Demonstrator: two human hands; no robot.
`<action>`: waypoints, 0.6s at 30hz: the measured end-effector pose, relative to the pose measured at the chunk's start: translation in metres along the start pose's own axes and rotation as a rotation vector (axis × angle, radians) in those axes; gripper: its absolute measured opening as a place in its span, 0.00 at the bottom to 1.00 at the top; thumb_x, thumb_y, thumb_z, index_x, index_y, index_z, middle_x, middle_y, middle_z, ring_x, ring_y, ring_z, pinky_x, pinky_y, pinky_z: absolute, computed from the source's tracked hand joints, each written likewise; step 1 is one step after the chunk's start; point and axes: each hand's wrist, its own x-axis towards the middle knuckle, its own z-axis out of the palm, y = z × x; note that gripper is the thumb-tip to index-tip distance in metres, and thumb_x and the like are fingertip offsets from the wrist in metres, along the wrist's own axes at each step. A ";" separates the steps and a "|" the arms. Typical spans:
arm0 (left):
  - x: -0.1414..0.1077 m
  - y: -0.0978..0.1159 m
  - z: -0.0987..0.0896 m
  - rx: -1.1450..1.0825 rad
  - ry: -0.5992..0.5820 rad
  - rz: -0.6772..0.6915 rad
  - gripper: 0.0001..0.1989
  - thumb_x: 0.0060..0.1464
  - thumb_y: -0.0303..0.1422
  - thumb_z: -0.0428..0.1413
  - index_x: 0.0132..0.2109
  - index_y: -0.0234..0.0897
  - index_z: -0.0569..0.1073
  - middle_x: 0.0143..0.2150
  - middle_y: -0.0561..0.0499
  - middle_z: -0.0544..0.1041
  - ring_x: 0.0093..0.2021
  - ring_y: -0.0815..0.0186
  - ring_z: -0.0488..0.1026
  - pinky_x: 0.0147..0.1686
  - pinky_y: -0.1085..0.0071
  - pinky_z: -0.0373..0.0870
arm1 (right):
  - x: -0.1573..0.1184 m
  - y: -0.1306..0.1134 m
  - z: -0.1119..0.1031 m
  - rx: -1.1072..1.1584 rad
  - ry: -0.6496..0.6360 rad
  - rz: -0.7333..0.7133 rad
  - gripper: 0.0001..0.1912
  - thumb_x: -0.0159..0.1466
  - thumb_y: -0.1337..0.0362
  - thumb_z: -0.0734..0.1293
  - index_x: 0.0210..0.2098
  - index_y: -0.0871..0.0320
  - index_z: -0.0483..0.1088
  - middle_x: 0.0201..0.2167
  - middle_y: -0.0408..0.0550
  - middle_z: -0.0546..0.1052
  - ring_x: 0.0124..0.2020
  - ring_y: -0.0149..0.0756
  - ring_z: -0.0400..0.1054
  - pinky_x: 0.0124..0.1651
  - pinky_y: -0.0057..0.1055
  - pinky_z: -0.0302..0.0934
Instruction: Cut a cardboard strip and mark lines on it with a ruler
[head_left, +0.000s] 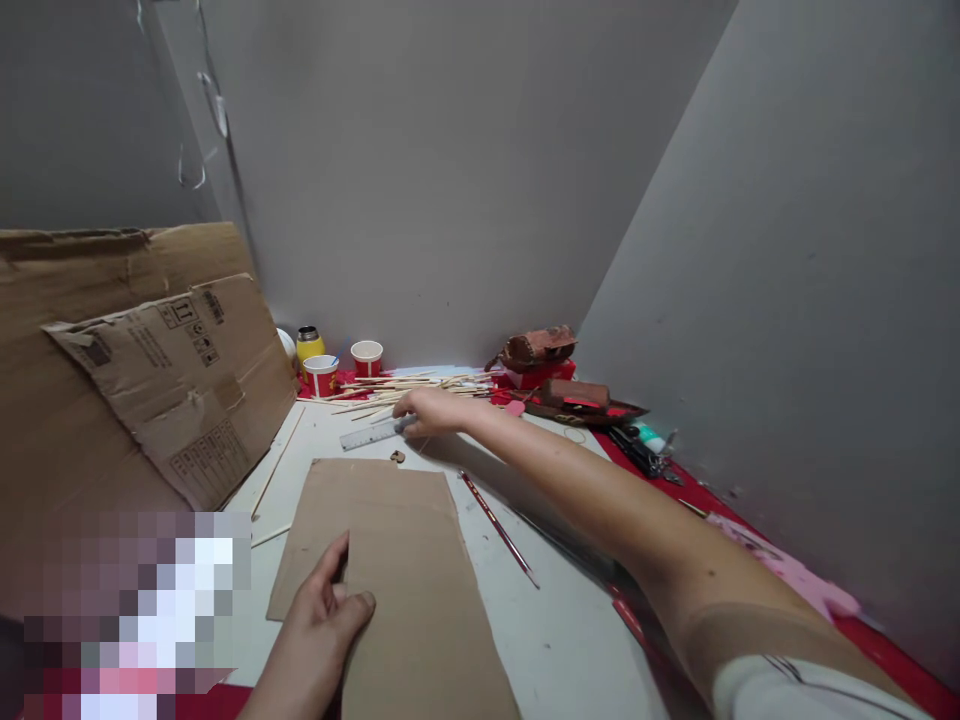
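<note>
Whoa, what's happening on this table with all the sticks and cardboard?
Somebody is working at a white table. Their left hand is on a flat piece of cardboard, thumb on top. Their right hand is stretched out to the end of a ruler, but I can't tell whether its fingers grip it. Thin sticks lie beyond that hand, and a pencil lies right of the cardboard.

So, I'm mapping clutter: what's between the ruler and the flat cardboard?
In the head view, a small brown piece lies between the ruler and flat cardboard.

One ruler (367,436), one pencil (496,524), one yellow bottle (309,346), two paper cups (322,382) (367,362), two hands (319,612) (433,411)
</note>
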 end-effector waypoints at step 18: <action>-0.003 0.005 -0.001 0.058 -0.014 0.021 0.53 0.44 0.40 0.67 0.72 0.29 0.51 0.23 0.57 0.74 0.24 0.65 0.71 0.26 0.73 0.64 | 0.036 0.000 0.017 -0.097 -0.020 0.014 0.17 0.60 0.71 0.66 0.46 0.55 0.78 0.48 0.56 0.81 0.49 0.49 0.74 0.47 0.34 0.62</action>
